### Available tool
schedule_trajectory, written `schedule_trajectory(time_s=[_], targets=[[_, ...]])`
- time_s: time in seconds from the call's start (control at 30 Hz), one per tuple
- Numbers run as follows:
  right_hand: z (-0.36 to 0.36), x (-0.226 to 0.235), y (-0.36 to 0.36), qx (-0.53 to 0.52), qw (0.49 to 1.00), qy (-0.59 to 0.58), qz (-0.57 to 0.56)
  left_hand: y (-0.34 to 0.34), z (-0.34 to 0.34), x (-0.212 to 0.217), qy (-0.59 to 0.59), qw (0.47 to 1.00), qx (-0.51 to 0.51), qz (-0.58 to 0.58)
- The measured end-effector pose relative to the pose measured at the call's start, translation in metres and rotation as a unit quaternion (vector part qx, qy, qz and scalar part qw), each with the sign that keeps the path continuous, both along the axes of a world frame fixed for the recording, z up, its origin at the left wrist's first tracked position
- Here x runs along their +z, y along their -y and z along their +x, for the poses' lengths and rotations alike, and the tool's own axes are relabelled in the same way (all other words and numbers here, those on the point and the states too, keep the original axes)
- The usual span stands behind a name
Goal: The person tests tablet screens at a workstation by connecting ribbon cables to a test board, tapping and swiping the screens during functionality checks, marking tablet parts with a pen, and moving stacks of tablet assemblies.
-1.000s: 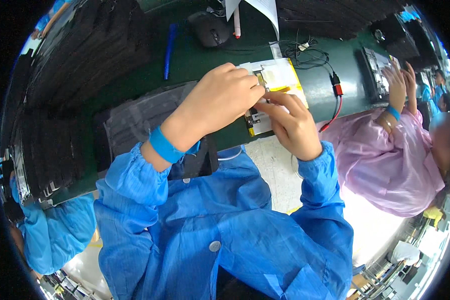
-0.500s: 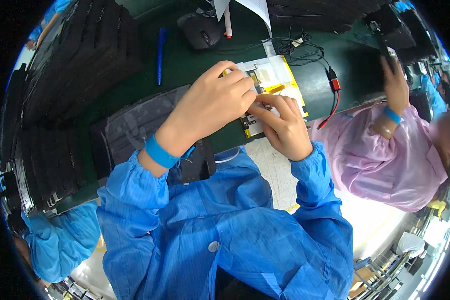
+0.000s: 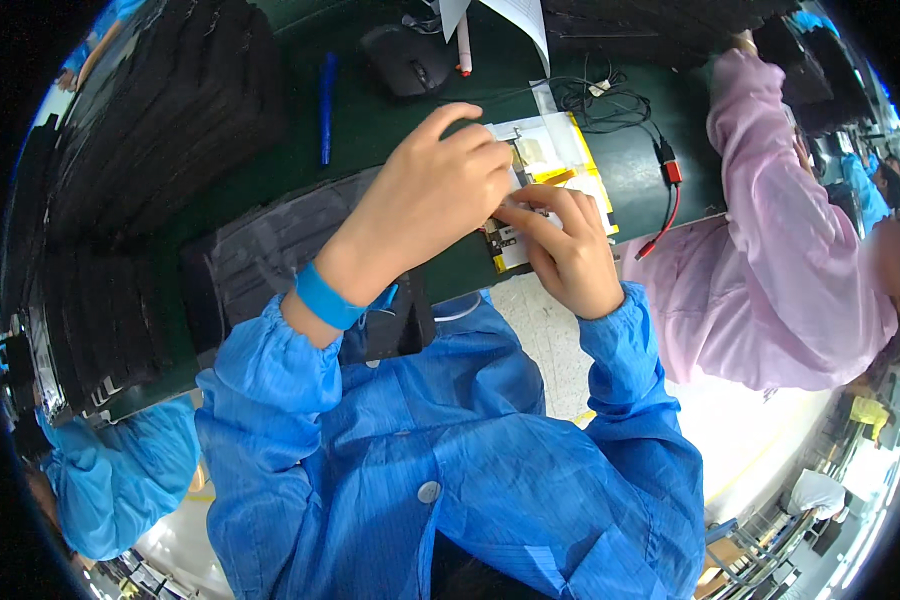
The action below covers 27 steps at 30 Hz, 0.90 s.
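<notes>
An opened electronic device with white panels, yellow edges and small circuit parts (image 3: 592, 183) lies at the table's front edge. My left hand (image 3: 432, 195), with a blue wrist strap (image 3: 327, 297), is over its left side. The fingers are curled and the index finger is raised; the fingertips' hold is hidden. At the middle of the device my right hand (image 3: 576, 250) has its fingers pinched together close to the left hand. Whatever sits between those fingertips is too small to make out. Left of the device lies a dark flat panel with clear film (image 3: 270, 245).
Stacked black trays (image 3: 185, 100) stand at the left. Toward the back are a blue pen (image 3: 326, 110), a black mouse (image 3: 406, 62), a red-tipped pen (image 3: 464, 48) and paper (image 3: 515, 25). Black cable (image 3: 610, 105) and a red connector (image 3: 673, 172) lie right, beside a co-worker in pink (image 3: 760, 280).
My left index finger has lifted and the hand has shifted slightly up. My right hand stays nearly in place. The co-worker's arm at right has reached farther toward the back.
</notes>
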State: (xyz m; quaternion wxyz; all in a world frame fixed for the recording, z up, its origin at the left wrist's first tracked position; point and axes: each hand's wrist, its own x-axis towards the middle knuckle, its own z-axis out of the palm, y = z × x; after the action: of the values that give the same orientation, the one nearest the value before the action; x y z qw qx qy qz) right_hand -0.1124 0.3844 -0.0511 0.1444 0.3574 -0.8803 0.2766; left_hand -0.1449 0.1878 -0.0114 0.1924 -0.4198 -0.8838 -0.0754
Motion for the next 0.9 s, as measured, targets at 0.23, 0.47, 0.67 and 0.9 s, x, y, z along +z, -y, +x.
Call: schedule_trajectory(time_s=[0.23, 0.47, 0.67, 0.9], targets=[[0.029, 0.006, 0.02, 0.013, 0.993, 0.061, -0.101, 0.043, 0.045, 0.063, 0.169, 0.972, 0.089, 0.137], [0.059, 0.012, 0.077, 0.011, 0.958, 0.224, -0.18, 0.109, 0.111, 0.054, 0.208, 0.948, 0.238, 0.032], [0.078, 0.023, 0.102, -0.04, 0.976, 0.166, -0.137, 0.127, 0.153, 0.011, 0.288, 0.928, 0.232, 0.045], [0.088, 0.027, 0.118, -0.016, 0.967, 0.182, -0.176, 0.14, 0.167, -0.002, 0.249, 0.934, 0.257, 0.025]])
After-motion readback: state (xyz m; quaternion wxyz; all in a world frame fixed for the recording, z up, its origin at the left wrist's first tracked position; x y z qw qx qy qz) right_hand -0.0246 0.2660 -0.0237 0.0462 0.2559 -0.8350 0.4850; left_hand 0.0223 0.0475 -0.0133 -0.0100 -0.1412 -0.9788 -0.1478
